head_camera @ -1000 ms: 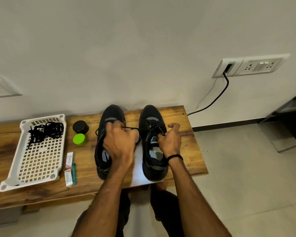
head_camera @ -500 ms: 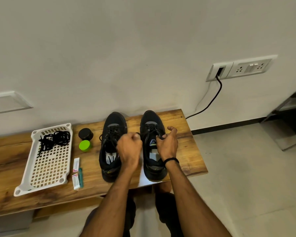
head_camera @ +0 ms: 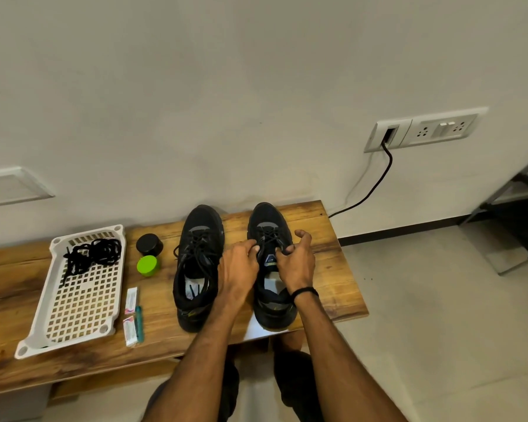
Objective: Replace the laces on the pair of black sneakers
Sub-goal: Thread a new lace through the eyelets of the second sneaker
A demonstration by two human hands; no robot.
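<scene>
Two black sneakers stand side by side on the wooden bench [head_camera: 333, 269], toes toward the wall. The left sneaker [head_camera: 197, 266] shows loose black laces across its tongue. The right sneaker [head_camera: 270, 226] has crossed laces, and both hands work at its eyelets. My left hand [head_camera: 238, 266] pinches the lace on the shoe's left side. On the right side my right hand [head_camera: 296, 260] pinches the lace, thumb raised. A bundle of black laces [head_camera: 90, 257] lies in a white tray [head_camera: 80, 306] at the left.
A black round tin [head_camera: 149, 244] and a green lid [head_camera: 147, 265] sit between tray and shoes. Small packets and a teal pen [head_camera: 134, 315] lie near the bench's front edge. A black cable [head_camera: 375, 184] runs from the wall socket [head_camera: 424, 132]. My legs are below the bench.
My left hand has come off the left sneaker and moved right to the right sneaker's laces. My right hand stayed at that shoe. The camera view shifted slightly.
</scene>
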